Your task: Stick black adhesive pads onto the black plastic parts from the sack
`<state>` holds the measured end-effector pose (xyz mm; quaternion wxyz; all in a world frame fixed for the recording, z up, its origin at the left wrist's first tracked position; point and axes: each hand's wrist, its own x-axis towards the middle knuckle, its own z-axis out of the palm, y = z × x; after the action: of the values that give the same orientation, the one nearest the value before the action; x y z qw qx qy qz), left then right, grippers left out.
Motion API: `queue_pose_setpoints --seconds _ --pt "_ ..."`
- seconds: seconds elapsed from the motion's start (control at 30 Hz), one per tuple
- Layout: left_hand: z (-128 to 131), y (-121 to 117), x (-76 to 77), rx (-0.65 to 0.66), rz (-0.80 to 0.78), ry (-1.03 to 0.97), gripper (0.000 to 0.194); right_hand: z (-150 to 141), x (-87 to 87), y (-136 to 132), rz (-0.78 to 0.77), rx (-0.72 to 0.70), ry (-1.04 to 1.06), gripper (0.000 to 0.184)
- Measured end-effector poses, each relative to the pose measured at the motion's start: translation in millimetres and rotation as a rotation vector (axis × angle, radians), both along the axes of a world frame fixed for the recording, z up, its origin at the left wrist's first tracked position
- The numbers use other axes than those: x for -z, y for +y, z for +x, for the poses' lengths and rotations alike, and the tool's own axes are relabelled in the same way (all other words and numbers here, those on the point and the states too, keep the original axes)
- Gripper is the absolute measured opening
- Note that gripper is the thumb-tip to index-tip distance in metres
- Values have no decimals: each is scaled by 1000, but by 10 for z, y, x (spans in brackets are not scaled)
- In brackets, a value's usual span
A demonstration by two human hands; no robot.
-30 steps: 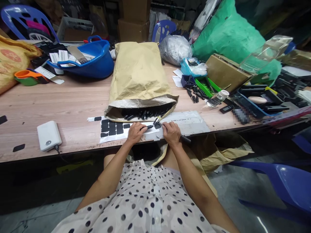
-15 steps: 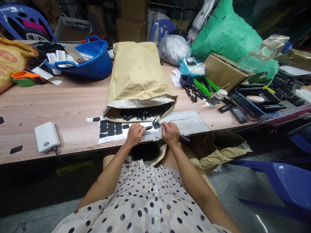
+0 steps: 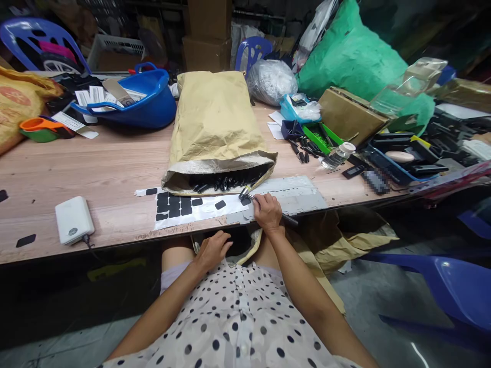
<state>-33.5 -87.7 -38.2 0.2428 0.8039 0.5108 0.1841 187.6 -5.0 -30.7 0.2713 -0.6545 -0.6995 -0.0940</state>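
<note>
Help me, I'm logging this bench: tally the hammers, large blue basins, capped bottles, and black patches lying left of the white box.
Hammer, in the right hand: 1
Large blue basin: 1
Capped bottle: 1
Black patches left of the white box: 2
Total: 5

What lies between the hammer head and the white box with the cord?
In the head view: a white sheet with black patches, then wooden tabletop.

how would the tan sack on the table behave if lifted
The sack would probably sag, its sides being creased and papery. It may be heavy, since it bulges. Black pieces could slide out, as its mouth gapes open.
</note>
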Motion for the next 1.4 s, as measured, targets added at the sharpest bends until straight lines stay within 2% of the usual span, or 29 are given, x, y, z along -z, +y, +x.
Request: queue_pose_setpoints --seconds 0.07,0.1,0.23,0.33,0.43,0.53,0.7,0.83,0.97,1.07,1.23,1.4 --pt "-7 128 -132 -48 131 -84 26 2 4 3 3 -2 -1 21" --pt "-18 228 -209 -116 189 -106 27 3 6 5 4 -2 -1 21" --pt "-159 803 -450 -481 286 -73 21 1 17 14 9 -1 3 21" --pt "-300 1193 -469 -614 278 -26 15 -3 29 24 16 0 -4 21" --pt "-381 1375 -402 -636 244 4 6 -8 38 31 18 4 -11 20" --pt "-415 1365 -371 -621 218 20 6 -12 39 30 14 3 -5 21" --pt "-403 1138 -461 -558 279 10 10 -12 27 23 15 10 -14 21" --pt "-219 951 -468 -346 280 -29 13 -10 15 21 1 14 -12 21" --pt "10 891 -370 -179 210 -27 12 -10 10 18 -17 9 -13 22" --pt "75 921 -300 -164 178 -46 10 -9 14 18 -13 6 -16 22" --pt "36 979 -261 -159 129 -99 12 20 -9 38 -27 -5 18 21" --pt "31 988 -272 -173 84 -129 13 -7 -119 -25 -34 -33 173 24"
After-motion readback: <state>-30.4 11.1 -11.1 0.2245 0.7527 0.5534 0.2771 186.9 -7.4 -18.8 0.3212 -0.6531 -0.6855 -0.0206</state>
